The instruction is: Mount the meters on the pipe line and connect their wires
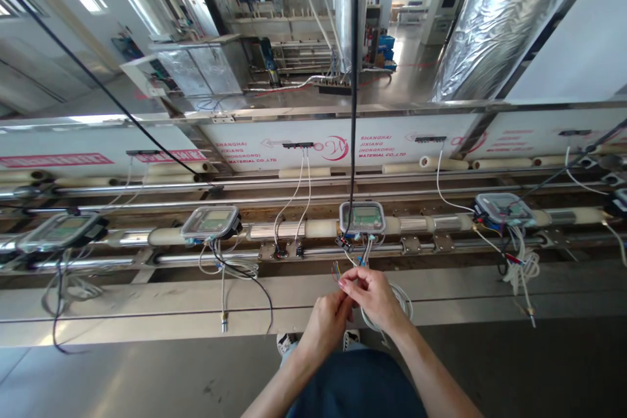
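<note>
A meter with a green display (362,216) sits on the pipe line straight ahead of me. A bundle of thin coloured wires (343,268) hangs from it. My right hand (375,297) pinches those wires just below the meter, fingers closed. Against it from the left, my left hand (328,321) is closed round the white cable (399,304) that loops down beside the wrist. A black cable (354,78) drops from above onto the meter.
More meters sit along the pipe: one at the left (210,222), one at the far left (61,230) and one at the right (504,209), each with dangling cables. A metal ledge (147,307) runs in front. A white panel with red lettering (245,147) stands behind.
</note>
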The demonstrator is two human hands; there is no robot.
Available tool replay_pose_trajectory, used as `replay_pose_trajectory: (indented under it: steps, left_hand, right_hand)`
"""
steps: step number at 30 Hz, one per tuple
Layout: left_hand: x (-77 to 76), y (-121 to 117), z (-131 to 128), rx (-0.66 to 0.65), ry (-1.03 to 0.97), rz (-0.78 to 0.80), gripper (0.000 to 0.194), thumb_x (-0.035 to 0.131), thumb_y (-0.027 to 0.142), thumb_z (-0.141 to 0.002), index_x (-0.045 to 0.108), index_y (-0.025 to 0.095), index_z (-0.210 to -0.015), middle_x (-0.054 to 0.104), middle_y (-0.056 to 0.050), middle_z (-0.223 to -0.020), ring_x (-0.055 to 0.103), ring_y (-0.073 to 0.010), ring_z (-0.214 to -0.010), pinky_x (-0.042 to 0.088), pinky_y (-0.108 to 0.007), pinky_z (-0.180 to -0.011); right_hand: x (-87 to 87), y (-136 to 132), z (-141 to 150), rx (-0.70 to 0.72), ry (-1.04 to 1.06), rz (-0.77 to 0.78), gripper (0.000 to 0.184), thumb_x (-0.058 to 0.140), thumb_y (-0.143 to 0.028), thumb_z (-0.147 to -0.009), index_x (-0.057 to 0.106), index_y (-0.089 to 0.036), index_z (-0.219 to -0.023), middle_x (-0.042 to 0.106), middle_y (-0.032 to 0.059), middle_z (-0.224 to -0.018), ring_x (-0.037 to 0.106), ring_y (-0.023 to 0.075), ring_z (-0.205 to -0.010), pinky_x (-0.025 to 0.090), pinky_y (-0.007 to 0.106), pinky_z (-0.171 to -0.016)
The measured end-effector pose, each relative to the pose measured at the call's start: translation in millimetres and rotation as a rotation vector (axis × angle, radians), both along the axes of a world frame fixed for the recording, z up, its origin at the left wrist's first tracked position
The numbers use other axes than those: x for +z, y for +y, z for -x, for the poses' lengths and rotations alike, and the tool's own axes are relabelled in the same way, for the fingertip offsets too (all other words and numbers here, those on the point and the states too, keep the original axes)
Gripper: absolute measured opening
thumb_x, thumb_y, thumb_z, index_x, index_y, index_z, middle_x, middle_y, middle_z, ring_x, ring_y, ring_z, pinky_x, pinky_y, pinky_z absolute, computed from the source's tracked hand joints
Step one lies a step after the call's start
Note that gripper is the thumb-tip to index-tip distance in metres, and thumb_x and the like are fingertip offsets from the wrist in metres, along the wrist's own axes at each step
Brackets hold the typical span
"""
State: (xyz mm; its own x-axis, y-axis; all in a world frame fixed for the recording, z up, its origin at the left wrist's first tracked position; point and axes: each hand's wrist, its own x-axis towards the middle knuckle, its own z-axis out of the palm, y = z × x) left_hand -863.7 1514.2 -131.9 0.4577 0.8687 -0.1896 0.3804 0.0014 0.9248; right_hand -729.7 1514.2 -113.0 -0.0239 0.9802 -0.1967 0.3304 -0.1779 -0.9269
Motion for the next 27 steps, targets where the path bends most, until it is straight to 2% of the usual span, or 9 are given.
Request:
replay_pose_trajectory:
  steps: [2,4,7,10,13,17,19,23,27]
  left_hand:
    - [2.7,3,11,-0.021,0.014,0.010,0.034,0.037,0.034,-0.088,0.058,0.014,-0.072,0.058,-0.002,-0.060,0.053,-0.0122,-0.054,0.035,-0.020,-0.052]
    - [5.5,8,22,0.039,0.004,-0.008,0.026,0.045,0.034,-0.084,0.060,0.013,-0.090,0.063,-0.005,-0.075,0.055,-0.0129,-0.060,0.038,-0.021,-0.055]
    - [11.2,17,34,0.150,-0.103,0.018,0.045,0.058,0.035,-0.075,0.053,0.012,-0.113,0.060,-0.009,-0.100,0.054,-0.0122,-0.064,0.042,-0.022,-0.055]
    - [19.4,25,37,0.182,-0.286,0.184,0.039,0.061,0.039,-0.074,0.061,0.009,-0.098,0.062,-0.008,-0.087,0.048,-0.0096,-0.057,0.040,-0.021,-0.050]
    - [24.6,28,33,0.274,-0.455,0.302,0.033,0.067,0.040,-0.070,0.062,0.008,-0.078,0.061,-0.005,-0.070,0.051,-0.0105,-0.060,0.043,-0.020,-0.057]
    - [22.4,25,26,0.368,-0.619,0.435,0.036,0.073,0.040,-0.066,0.060,0.010,-0.081,0.061,-0.002,-0.068,0.056,-0.0117,-0.064,0.047,-0.023,-0.066]
    - [20.7,23,24,0.397,-0.687,0.470,0.036,0.075,0.039,-0.065,0.059,0.010,-0.080,0.059,0.000,-0.065,0.055,-0.0094,-0.061,0.047,-0.021,-0.064]
    - [21.6,24,21,0.460,-0.770,0.513,0.036,0.079,0.035,-0.060,0.058,0.011,-0.075,0.059,0.000,-0.068,0.054,-0.0073,-0.061,0.045,-0.017,-0.060]
    - [24.9,26,18,0.433,-0.690,0.407,0.033,0.075,0.036,-0.065,0.058,0.010,-0.075,0.059,-0.002,-0.068,0.054,-0.0089,-0.060,0.045,-0.019,-0.061]
  right_hand:
    - [2.2,1,5,0.009,0.004,-0.006,0.030,0.055,-0.044,-0.080,0.065,-0.016,-0.085,0.056,0.0001,-0.059,0.044,0.0096,-0.051,0.034,0.021,-0.049]
    - [4.6,1,9,0.020,0.005,-0.017,0.029,0.054,-0.042,-0.081,0.066,-0.016,-0.084,0.060,0.0014,-0.066,0.047,0.0100,-0.054,0.036,0.021,-0.052]
    - [4.9,2,12,0.018,0.009,-0.024,0.026,0.055,-0.038,-0.081,0.067,-0.015,-0.084,0.063,0.0015,-0.070,0.048,0.0096,-0.057,0.036,0.021,-0.053]
    - [3.8,0,13,0.013,0.039,-0.001,0.027,0.057,-0.039,-0.080,0.066,-0.014,-0.082,0.060,0.0006,-0.065,0.045,0.0080,-0.053,0.033,0.019,-0.048]
    - [4.8,-3,16,0.029,0.143,0.026,0.031,0.054,-0.044,-0.082,0.060,-0.014,-0.081,0.060,0.0005,-0.066,0.046,0.0065,-0.046,0.034,0.018,-0.043]
    - [5.6,-6,18,-0.011,0.415,0.028,0.031,0.051,-0.047,-0.084,0.048,-0.016,-0.085,0.059,-0.0017,-0.065,0.053,0.0093,-0.045,0.042,0.020,-0.043]
    - [5.0,-8,17,-0.020,0.488,0.010,0.030,0.051,-0.046,-0.084,0.046,-0.017,-0.084,0.058,-0.0015,-0.068,0.054,0.0093,-0.047,0.043,0.021,-0.045]
    - [4.9,-13,10,-0.046,0.479,0.005,0.028,0.053,-0.043,-0.085,0.047,-0.016,-0.084,0.058,-0.0007,-0.069,0.052,0.0073,-0.048,0.039,0.018,-0.044]
    - [6.7,-16,4,-0.062,0.468,0.020,0.029,0.055,-0.043,-0.083,0.047,-0.016,-0.084,0.057,-0.0009,-0.068,0.048,0.0064,-0.047,0.036,0.018,-0.044]
